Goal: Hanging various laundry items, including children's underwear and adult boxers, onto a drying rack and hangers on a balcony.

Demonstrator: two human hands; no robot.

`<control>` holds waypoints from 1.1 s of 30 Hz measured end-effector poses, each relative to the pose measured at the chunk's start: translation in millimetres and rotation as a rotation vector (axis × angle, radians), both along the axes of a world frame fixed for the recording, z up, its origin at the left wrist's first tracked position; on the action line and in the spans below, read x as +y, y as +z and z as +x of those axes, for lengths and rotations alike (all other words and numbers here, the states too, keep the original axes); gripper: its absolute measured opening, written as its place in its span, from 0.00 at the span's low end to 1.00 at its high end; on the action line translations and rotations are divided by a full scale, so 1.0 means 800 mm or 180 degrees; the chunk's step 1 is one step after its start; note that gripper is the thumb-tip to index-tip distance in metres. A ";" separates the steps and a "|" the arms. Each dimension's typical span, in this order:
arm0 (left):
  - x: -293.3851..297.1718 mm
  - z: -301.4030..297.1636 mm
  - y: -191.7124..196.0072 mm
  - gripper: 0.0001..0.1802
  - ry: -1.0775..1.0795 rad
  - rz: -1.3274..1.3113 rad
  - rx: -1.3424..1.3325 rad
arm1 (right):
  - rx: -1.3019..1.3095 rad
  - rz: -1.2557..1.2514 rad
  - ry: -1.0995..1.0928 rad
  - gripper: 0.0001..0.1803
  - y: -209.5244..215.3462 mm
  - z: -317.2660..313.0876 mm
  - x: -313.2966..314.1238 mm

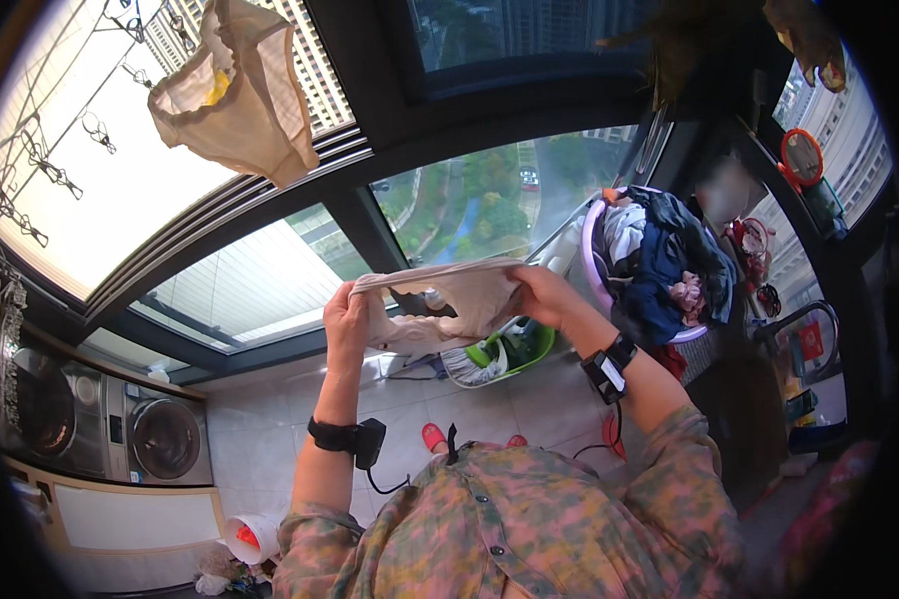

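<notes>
A pale pinkish-beige pair of underpants (479, 302) is stretched between my two hands in front of my chest, its waistband pulled taut along the top. My left hand (345, 317) grips one side of the waistband. At the other side, my right hand (541, 296) is closed on the fabric. Higher up at the left, a second pair of beige underpants (245, 115) hangs below a drying rack. Several wire clips (100, 132) dangle from that rack beside it, holding nothing.
A lilac basket (593, 255) heaped with dark and light clothes stands to the right. Below my hands, a green bucket (539, 351) with a mop sits on the tiled floor. Two front-loading machines (166, 437) are at the left, near a white bin (253, 537). Large windows stretch ahead.
</notes>
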State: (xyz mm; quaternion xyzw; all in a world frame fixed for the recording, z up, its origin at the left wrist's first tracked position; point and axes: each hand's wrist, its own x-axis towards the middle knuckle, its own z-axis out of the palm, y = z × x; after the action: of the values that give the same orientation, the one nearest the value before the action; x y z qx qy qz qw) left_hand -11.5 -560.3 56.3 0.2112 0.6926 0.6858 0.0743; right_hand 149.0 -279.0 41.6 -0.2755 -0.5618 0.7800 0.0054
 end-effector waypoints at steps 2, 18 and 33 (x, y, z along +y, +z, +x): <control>0.000 0.014 -0.030 0.16 -0.0149 -0.0261 -0.0339 | 0.0583 -0.1893 0.0251 0.17 0.057 -0.004 -0.045; -0.015 0.059 0.096 0.23 -0.3207 0.2311 -0.2297 | 0.0957 -0.0225 0.3166 0.29 0.147 0.055 -0.026; -0.067 0.094 0.163 0.17 -0.3216 -0.2725 0.1659 | 0.1061 0.4970 0.2580 0.13 0.166 0.102 -0.036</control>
State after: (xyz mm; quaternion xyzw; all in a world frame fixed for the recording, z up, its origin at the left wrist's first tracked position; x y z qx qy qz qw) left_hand 63.9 -613.6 186.5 0.6158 0.7138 0.1624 0.2915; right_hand 230.8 -307.7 174.8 0.1432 -0.9786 0.1474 -0.0031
